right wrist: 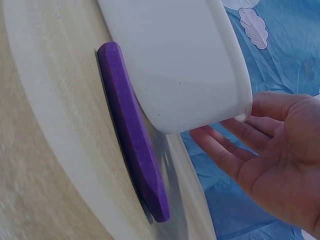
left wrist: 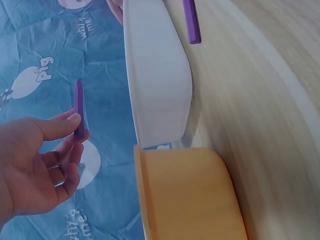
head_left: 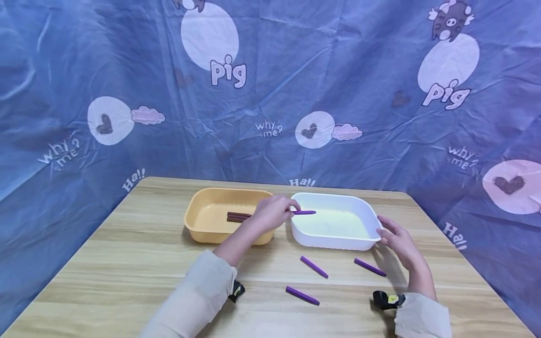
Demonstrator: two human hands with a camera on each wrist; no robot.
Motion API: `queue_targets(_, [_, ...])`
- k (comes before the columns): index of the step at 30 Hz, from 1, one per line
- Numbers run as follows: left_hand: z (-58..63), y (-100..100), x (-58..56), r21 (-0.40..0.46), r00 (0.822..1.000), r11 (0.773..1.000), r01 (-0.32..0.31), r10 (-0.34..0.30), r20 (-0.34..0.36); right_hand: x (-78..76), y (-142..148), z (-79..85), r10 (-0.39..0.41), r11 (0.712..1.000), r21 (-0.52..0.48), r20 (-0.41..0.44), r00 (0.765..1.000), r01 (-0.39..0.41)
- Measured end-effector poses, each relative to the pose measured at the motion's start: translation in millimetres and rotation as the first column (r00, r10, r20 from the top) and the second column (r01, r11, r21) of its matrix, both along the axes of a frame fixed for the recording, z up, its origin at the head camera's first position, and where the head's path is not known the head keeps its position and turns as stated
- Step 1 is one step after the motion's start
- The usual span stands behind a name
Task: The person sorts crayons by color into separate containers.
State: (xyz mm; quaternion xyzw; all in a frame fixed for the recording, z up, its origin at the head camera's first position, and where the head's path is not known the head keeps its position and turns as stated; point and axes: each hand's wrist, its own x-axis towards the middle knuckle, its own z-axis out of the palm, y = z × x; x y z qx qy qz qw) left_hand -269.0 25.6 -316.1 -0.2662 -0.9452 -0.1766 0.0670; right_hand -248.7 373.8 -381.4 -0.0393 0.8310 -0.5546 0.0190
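Note:
My left hand (head_left: 272,213) pinches a purple crayon (head_left: 305,212) between thumb and fingers, above the near-left rim of the white bin (head_left: 334,243). In the left wrist view the crayon (left wrist: 79,107) points upward, with the other fingers loosely curled below it. At the bin's right end, my right hand (head_left: 399,241) holds the rim, thumb at the edge and fingers along the outer wall (right wrist: 185,65). Brown crayons (head_left: 236,217) lie side by side in the yellow bin (head_left: 203,236), partly hidden by my left hand and forearm.
Three purple crayons lie on the wooden table in front of the white bin: one at the middle (head_left: 314,267), one nearer (head_left: 302,295), one at the right (head_left: 370,267). The bins stand side by side near the back edge, before a blue printed cloth (head_left: 262,155).

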Motion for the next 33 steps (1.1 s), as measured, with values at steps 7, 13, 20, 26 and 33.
queue_targets(7, [4.0,22.4,-13.4,-0.059,0.999,0.998,-0.034,0.034,-0.003,0.6,1.6,0.7,-0.007,1.0,0.001,-0.001,1.0,0.007])
queue_targets(13, [4.2,41.1,-26.7,-0.1,0.998,0.993,-0.062,0.063,0.003,1.0,0.7,0.6,-0.01,1.0,-0.017,-0.009,1.0,0.01])
queue_targets(20, [-6.3,57.2,-40.4,-0.073,0.995,0.993,-0.098,0.099,0.006,1.2,-1.4,1.3,-0.011,1.0,-0.029,-0.012,1.0,0.011])
queue_targets(26, [-22.9,70.5,-49.8,-0.07,0.993,0.991,-0.117,0.116,-0.02,2.1,-1.7,1.7,-0.016,1.0,-0.023,-0.009,1.0,0.016])
queue_targets(33, [-37.8,85.6,-62.6,-0.132,0.99,0.982,-0.137,0.132,-0.042,1.6,-1.9,0.5,-0.016,0.999,-0.027,-0.008,1.0,0.016])
